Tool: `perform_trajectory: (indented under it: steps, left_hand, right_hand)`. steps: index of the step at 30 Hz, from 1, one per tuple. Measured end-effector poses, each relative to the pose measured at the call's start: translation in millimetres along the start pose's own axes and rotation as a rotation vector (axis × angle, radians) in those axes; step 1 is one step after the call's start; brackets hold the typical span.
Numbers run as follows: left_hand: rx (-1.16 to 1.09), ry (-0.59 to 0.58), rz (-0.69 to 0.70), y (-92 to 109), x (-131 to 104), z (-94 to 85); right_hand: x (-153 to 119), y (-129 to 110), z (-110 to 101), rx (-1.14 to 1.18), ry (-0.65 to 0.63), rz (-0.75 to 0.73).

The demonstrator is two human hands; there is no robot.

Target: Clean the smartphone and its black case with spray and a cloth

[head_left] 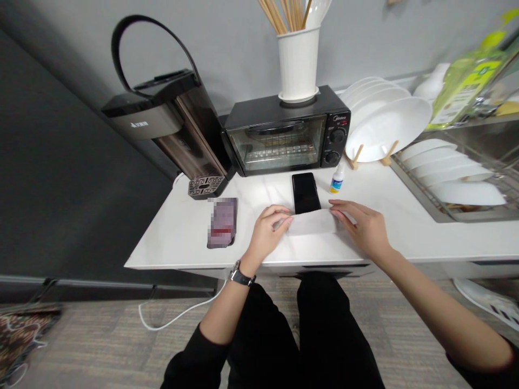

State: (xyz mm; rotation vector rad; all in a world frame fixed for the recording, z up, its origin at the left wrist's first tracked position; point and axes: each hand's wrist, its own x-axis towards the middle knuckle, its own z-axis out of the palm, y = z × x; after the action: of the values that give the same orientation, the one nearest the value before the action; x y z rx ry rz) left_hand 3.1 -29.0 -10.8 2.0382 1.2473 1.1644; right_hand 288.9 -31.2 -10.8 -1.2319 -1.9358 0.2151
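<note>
A thin white sheet (312, 223), like a wipe or piece of paper with a finely toothed far edge, is stretched between my two hands just over the counter. My left hand (271, 227) pinches its left end between thumb and fingers. At the other end, my right hand (360, 222) pinches it the same way. Just beyond the sheet lies a black phone (306, 192), screen up, its near end close to the sheet's far edge. A small white spray bottle (337, 179) with a blue and yellow label stands upright to the phone's right.
A second phone-like object (223, 222), blurred out, lies left on the counter (170, 237). Behind stand a water dispenser (178, 129) and a toaster oven (284, 135) carrying a chopstick holder (299, 65). White plates (389, 127) and a sink rack (438, 208) are to the right.
</note>
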Motion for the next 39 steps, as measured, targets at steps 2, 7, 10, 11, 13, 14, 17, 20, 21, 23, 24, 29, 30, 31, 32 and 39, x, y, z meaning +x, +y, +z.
perform_trajectory:
  steps: [2, 7, 10, 11, 13, 14, 17, 20, 21, 23, 24, 29, 30, 31, 32, 39]
  left_hand:
    - [0.003, -0.008, 0.008, 2, -1, -1.1]
    - [-0.001, -0.04, 0.067, 10, -7, -4.1]
    - [-0.003, -0.09, 0.136, 17, -14, -7.4]
    - [0.0, -0.116, 0.163, 20, -17, -8.8]
    - [0.023, -0.185, 0.215, 24, -24, -12.0]
    - [0.038, -0.229, 0.233, 26, -27, -13.7]
    - [0.086, -0.339, 0.243, 31, -37, -18.6]
    - [0.097, -0.391, 0.219, 35, -42, -23.4]
    - [0.085, -0.41, 0.212, 36, -42, -24.9]
    - [0.038, -0.453, 0.189, 38, -41, -27.6]
    - [0.019, -0.468, 0.171, 38, -40, -28.4]
    - [0.189, -0.43, 0.122, 33, -38, -24.4]
    - [0.254, -0.42, 0.134, 31, -39, -23.0]
    - [0.312, -0.415, 0.148, 29, -39, -22.0]
    - [0.361, -0.418, 0.159, 28, -40, -21.5]
    - [0.481, -0.528, 0.079, 25, -34, -22.5]
  right_hand:
    - [0, 0, -2, 0.003, 0.003, -0.045]
    - [-3, 1, -7, 0.039, -0.009, -0.185]
    - [-7, -3, -14, 0.064, -0.025, -0.258]
    - [-9, -4, -17, 0.071, -0.041, -0.284]
    - [-14, -8, -23, 0.084, -0.097, -0.334]
    - [-18, -9, -26, 0.09, -0.131, -0.349]
    - [-32, -12, -30, 0.113, -0.21, -0.337]
    - [-47, -12, -30, 0.119, -0.284, -0.321]
    - [-51, -11, -30, 0.116, -0.319, -0.323]
    - [-55, -10, -29, 0.115, -0.384, -0.313]
    - [-55, -10, -29, 0.12, -0.404, -0.298]
    - [-42, -10, -20, 0.002, -0.414, -0.212]
    - [-40, -10, -17, -0.05, -0.417, -0.211]
    - [-39, -9, -15, -0.096, -0.419, -0.211]
    - [-38, -9, -14, -0.134, -0.418, -0.209]
    - [-36, -10, -10, -0.203, -0.365, -0.174]
